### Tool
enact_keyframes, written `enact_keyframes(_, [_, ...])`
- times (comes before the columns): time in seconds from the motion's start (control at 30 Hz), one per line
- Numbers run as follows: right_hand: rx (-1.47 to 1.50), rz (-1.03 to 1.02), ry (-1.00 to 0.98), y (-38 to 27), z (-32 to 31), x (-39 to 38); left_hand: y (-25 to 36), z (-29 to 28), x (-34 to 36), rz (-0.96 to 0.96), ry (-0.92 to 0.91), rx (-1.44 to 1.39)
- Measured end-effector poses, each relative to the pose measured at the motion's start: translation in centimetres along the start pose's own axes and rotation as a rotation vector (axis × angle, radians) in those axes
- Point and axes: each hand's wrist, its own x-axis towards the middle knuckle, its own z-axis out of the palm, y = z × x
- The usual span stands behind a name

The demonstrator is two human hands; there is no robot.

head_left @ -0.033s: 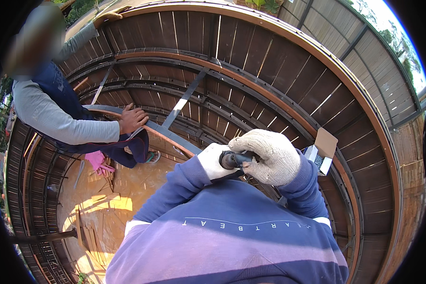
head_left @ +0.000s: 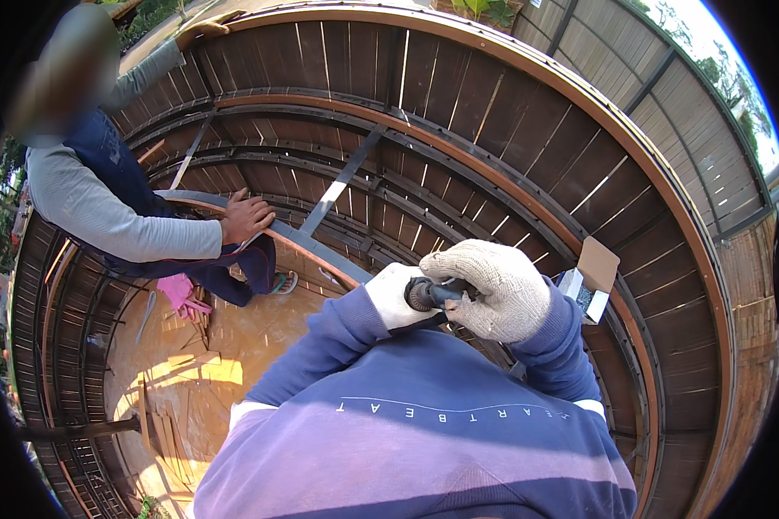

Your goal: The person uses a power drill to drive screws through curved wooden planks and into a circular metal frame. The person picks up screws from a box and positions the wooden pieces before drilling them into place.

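In the middle, both my hands wear off-white knit gloves and are closed on a dark drill-like tool (head_left: 421,294) with a ribbed round collar. My left hand (head_left: 391,290) wraps round its body, partly hidden, while my right hand (head_left: 498,290) has its fingers curled over the tool's front. Right of my hands an open cardboard box (head_left: 594,275), white with a brown lid, holds small grey pieces. Behind my hands runs a curved metal rail (head_left: 313,251) with a wooden strip along it.
A co-worker (head_left: 117,199) at left grips that rail. Curved tiers of dark slats (head_left: 528,104) and steel framing surround us. Far below at left lie a sunlit floor (head_left: 242,337), wood strips (head_left: 169,445) and pink cloth (head_left: 182,294). A bamboo surface (head_left: 744,363) is at far right.
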Motion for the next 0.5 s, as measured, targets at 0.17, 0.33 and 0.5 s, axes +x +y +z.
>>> enact_keyframes(0.17, [0.033, 0.01, -0.034, 0.1, 0.5, 0.1, -1.7, 0.2, 0.1, 0.119, 0.048, 0.009])
enact_keyframes(0.33, [0.138, 0.094, -0.033, 0.1, 1.0, -0.2, -0.7, -0.4, 0.0, -0.104, -0.044, -0.027])
enact_keyframes(0.5, [0.229, 0.183, -0.073, -0.5, 0.9, 0.0, -1.7, -0.7, -0.3, -0.041, -0.056, 0.02])
